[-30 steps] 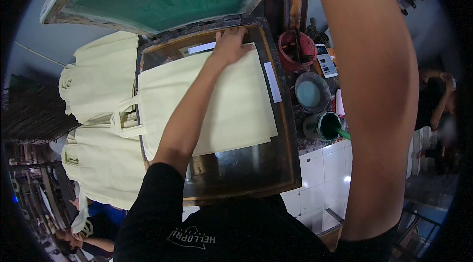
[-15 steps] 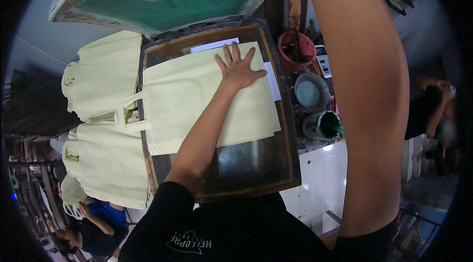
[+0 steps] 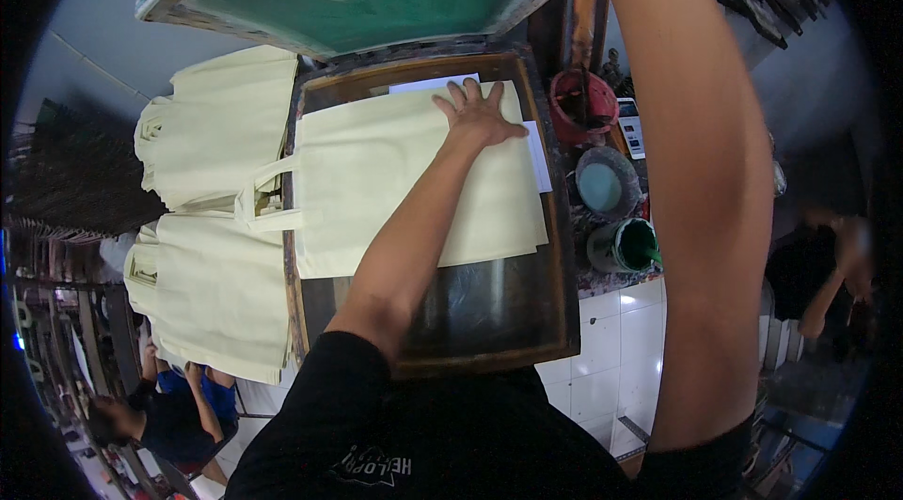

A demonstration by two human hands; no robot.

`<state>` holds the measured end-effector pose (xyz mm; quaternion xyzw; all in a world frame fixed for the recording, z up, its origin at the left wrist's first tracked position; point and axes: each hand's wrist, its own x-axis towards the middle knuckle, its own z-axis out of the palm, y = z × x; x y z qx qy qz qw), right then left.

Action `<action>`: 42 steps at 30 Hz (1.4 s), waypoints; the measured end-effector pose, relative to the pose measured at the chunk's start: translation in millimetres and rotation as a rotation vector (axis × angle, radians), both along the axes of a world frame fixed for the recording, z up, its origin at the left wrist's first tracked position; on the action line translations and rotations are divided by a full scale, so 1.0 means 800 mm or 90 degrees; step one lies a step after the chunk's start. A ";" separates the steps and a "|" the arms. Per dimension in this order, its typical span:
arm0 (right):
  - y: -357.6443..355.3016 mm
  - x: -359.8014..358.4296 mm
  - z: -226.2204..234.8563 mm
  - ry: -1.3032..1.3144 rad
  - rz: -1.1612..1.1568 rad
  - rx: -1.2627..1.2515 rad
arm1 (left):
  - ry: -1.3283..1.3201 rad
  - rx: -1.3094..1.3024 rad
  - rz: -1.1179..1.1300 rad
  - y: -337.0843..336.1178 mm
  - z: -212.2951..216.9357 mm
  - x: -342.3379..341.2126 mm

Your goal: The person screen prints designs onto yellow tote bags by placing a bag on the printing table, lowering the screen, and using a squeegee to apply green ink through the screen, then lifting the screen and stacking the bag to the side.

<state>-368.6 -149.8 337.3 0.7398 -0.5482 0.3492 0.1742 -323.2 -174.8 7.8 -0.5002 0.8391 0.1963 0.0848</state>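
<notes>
A pale cream tote bag [image 3: 376,180] lies flat on the dark glossy board [image 3: 470,321], its handles pointing left. My left hand [image 3: 482,121] is pressed on the bag's far right corner with the fingers spread. White paper [image 3: 536,161] peeks out from under the bag at the right and far edges. Above the board's far side, a silkscreen frame [image 3: 367,1] with green mesh is raised at a tilt. My right arm reaches up past the frame's right corner; the hand itself is beyond the picture's upper edge.
Stacks of cream tote bags [image 3: 221,133] lie left of the board. On the right stand a red bucket [image 3: 569,124], a grey bowl of pale liquid [image 3: 602,185] and a tub of green ink [image 3: 616,248], beside a phone [image 3: 632,128]. Other people sit lower left and far right.
The view has shifted slightly, so board, bag and frame appear further right. My left hand stays spread on the bag, and the frame is still raised.
</notes>
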 end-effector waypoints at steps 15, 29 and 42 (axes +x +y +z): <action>0.242 0.080 -0.336 -0.096 0.108 0.191 | 0.855 0.483 0.416 0.300 -0.026 0.323; 0.267 0.092 -0.367 0.021 0.129 0.335 | 0.826 0.586 0.465 0.301 -0.052 0.324; -0.067 -0.005 -0.393 0.029 0.095 0.361 | 0.842 0.735 0.509 0.290 -0.043 0.337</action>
